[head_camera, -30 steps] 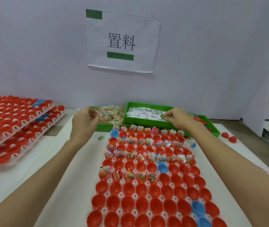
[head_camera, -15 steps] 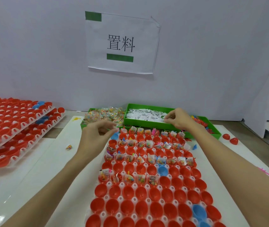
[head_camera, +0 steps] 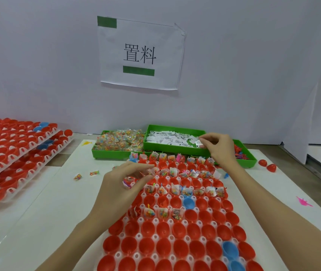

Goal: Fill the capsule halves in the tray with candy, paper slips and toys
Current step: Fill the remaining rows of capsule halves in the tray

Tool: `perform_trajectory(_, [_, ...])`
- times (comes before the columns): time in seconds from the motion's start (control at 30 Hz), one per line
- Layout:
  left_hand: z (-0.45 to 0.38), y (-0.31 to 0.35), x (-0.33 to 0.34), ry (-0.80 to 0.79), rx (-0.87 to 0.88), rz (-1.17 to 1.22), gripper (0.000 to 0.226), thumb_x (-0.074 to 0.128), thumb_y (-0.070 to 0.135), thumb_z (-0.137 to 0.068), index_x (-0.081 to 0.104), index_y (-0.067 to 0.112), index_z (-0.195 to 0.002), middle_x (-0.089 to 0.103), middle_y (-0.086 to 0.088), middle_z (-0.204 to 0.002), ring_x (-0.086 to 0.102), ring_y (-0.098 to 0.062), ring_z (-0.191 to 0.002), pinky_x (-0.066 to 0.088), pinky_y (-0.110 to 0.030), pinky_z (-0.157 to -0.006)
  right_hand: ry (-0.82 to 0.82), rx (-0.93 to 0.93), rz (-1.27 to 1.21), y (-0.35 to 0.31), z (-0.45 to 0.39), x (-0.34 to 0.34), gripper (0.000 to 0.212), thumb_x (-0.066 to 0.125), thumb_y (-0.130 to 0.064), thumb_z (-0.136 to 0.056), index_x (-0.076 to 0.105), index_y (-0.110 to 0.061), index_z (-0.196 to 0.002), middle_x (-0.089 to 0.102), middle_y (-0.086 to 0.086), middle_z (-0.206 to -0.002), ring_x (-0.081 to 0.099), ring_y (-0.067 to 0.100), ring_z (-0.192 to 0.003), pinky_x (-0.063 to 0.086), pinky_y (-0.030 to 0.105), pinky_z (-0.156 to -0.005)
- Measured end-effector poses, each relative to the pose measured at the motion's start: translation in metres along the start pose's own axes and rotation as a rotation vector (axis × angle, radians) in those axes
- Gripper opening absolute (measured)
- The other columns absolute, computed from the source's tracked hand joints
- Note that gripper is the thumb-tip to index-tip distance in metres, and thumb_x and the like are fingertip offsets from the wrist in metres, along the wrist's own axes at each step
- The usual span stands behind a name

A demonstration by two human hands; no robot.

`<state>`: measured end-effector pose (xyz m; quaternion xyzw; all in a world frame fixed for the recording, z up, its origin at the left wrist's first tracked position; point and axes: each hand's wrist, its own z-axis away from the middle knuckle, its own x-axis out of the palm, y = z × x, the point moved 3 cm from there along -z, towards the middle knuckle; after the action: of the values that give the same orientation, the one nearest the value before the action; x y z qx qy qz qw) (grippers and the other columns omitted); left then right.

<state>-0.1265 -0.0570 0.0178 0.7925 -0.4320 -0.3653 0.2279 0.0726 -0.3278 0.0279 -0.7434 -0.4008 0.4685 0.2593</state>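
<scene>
White boards cover the table (head_camera: pixel 61 194) under a wall sign (head_camera: pixel 140 53). Reaching over the capsule tray (head_camera: pixel 175 218), the left hand (head_camera: pixel 120 190) hovers above its left edge, fingers curled, pinching a small clear candy packet (head_camera: pixel 151 171) between thumb and fingertips. The right hand (head_camera: pixel 218 147) stretches to the green bin of paper slips (head_camera: pixel 171 137), fingertips pinching one slip. Candy bin (head_camera: pixel 119 141) sits left of it, toy bin (head_camera: pixel 241 153) right. Stacked capsule trays (head_camera: pixel 14 149) lie far left; two candy packets (head_camera: pixel 86 175) lie loose.
</scene>
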Motion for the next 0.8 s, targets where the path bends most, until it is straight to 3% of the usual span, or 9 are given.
perform_trajectory(0.17, [-0.003, 0.009, -0.01, 0.022, 0.119, -0.106, 0.028, 0.078, 0.018, -0.085, 0.078, 0.02, -0.113, 0.071, 0.008, -0.096, 0.068, -0.014, -0.087, 0.053, -0.024, -0.083, -0.019, 0.025, -0.102, -0.008, 0.021, -0.008, 0.021, 0.066, -0.006, -0.097, 0.075, -0.012, -0.115, 0.075, 0.001, -0.106, 0.075, 0.006, -0.085, 0.06, 0.021, -0.081])
perform_trajectory(0.27, [-0.005, 0.01, -0.018, 0.06, 0.126, -0.129, 0.031, 0.077, 0.021, -0.084, 0.077, 0.02, -0.115, 0.072, 0.007, -0.097, 0.067, -0.013, -0.091, 0.052, -0.024, -0.085, -0.033, 0.026, -0.198, -0.023, 0.038, -0.019, 0.02, 0.068, -0.006, -0.096, 0.075, -0.014, -0.114, 0.076, 0.002, -0.102, 0.076, 0.011, -0.08, 0.064, 0.029, -0.075])
perform_trajectory(0.4, [-0.006, 0.009, -0.022, 0.072, 0.108, -0.088, 0.034, 0.077, 0.014, -0.086, 0.076, 0.023, -0.118, 0.072, 0.008, -0.098, 0.068, -0.013, -0.089, 0.053, -0.022, -0.084, -0.046, -0.023, -0.309, -0.054, 0.063, -0.036, 0.02, 0.068, -0.006, -0.096, 0.075, -0.018, -0.111, 0.076, 0.004, -0.095, 0.077, 0.015, -0.077, 0.059, 0.019, -0.07])
perform_trajectory(0.57, [-0.007, 0.007, -0.024, 0.074, 0.049, -0.007, 0.03, 0.071, 0.018, -0.09, 0.075, 0.026, -0.119, 0.07, 0.005, -0.1, 0.068, -0.021, -0.089, 0.056, -0.031, -0.083, -0.099, -0.088, -0.372, -0.074, 0.11, -0.041, 0.02, 0.071, -0.008, -0.094, 0.075, -0.021, -0.108, 0.078, -0.005, -0.092, 0.076, 0.012, -0.084, 0.059, 0.019, -0.076])
perform_trajectory(0.67, [-0.005, 0.011, -0.019, 0.018, 0.029, 0.073, 0.034, 0.073, 0.018, -0.088, 0.074, 0.025, -0.121, 0.069, 0.002, -0.1, 0.07, -0.021, -0.09, 0.057, -0.028, -0.084, -0.253, -0.104, -0.342, -0.08, 0.125, -0.031, 0.014, 0.074, -0.012, -0.092, 0.077, -0.021, -0.103, 0.079, -0.006, -0.093, 0.075, 0.01, -0.09, 0.058, 0.018, -0.08])
perform_trajectory(0.8, [0.003, 0.018, -0.003, -0.175, 0.029, 0.135, 0.044, 0.083, 0.015, -0.081, 0.073, 0.022, -0.123, 0.077, 0.005, -0.093, 0.075, -0.019, -0.087, 0.058, -0.028, -0.086, -0.35, -0.187, -0.263, -0.093, 0.135, -0.017, 0.012, 0.076, -0.014, -0.092, 0.08, -0.024, -0.096, 0.077, -0.01, -0.091, 0.074, 0.011, -0.088, 0.059, 0.021, -0.078])
